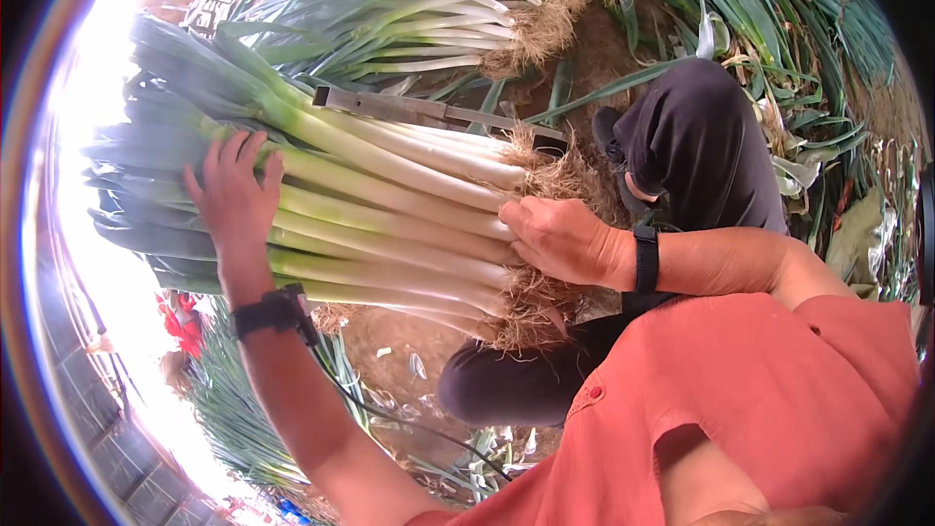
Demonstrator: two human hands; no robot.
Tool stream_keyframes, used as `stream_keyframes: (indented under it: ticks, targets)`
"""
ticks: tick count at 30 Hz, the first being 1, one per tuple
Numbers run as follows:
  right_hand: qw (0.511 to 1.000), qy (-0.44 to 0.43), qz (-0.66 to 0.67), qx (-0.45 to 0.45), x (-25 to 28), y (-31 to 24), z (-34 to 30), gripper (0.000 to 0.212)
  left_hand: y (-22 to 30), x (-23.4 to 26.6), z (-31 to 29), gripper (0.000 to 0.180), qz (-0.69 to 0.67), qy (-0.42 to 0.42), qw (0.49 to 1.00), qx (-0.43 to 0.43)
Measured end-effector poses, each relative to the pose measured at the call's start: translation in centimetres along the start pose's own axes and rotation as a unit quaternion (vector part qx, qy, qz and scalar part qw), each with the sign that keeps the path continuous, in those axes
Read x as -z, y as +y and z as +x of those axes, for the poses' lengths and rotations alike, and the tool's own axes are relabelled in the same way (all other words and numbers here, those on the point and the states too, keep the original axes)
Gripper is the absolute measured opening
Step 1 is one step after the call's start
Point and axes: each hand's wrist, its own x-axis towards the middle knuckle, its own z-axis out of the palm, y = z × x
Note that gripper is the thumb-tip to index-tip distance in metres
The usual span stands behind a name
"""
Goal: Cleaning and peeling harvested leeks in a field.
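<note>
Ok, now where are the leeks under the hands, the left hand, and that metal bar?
Leeks (365,217): head view, on a pale stalk near the pile's middle.
Left hand (239,197): head view, on the back of the hand.
Metal bar (388,105): head view, on its left part.

I can't pick out the leaf tips (112,222) of the leeks (409,203) in that white glare; the curled right hand (570,239) hides the ends of its fingers; leeks cover part of the metal frame (390,104); that red thing (181,321)? Too blurred to name!
</note>
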Motion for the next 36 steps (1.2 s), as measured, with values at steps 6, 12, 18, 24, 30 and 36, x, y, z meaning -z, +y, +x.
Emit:
stream_keyframes:
  ticks: [6,12,18,24,30,36]
  targets:
    - [0.999,-0.048,-0.005,0.024,0.6,0.2,0.4,0.011,0.7,-2.2,-0.9,0.022,0.022,0.118,0.991,0.064]
    - [0.997,0.023,-0.001,0.077,3.2,-1.7,6.3,0.022,0.9,-2.9,-1.3,0.022,0.008,0.134,0.986,0.097]
    - [0.996,0.065,-0.003,0.064,0.5,-4.1,22.4,0.052,0.9,-2.0,-0.8,0.022,0.016,0.125,0.985,0.12]
    - [0.989,-0.136,0.039,-0.053,0.1,-6.5,31.0,0.045,0.6,-2.4,-1.8,0.02,-0.02,0.148,0.981,0.121]
    - [0.988,0.025,-0.034,0.149,-3.2,-5.5,30.3,0.044,0.8,-2.2,-1.4,0.026,-0.04,0.154,0.981,0.113]
    - [0.98,-0.031,-0.093,0.173,-4.3,-5.7,31.4,0.044,0.9,-3.6,-0.5,0.044,-0.088,0.191,0.965,0.156]
